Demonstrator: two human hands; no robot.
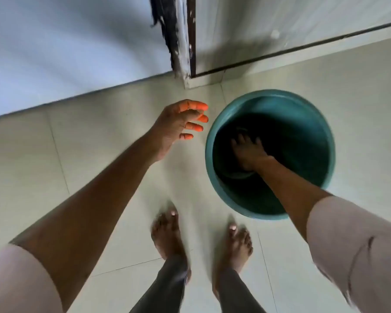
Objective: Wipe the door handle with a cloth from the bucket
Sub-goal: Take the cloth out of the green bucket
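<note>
A teal plastic bucket [215, 141] stands on the tiled floor, right of centre. My right hand [248, 152] reaches down inside it, fingers spread over a dim greyish cloth [237, 175] at the dark bottom; whether it grips the cloth is unclear. Outside the bucket, just left of its rim, my left hand [178, 125] hovers with fingers apart and nothing in it. The door handle is out of view.
A white door [66, 53] fills the upper left, with its worn, chipped edge or frame [181, 41] beside a wall with a dark skirting line [303, 48]. My bare feet [167, 231] stand on pale floor tiles just below the bucket.
</note>
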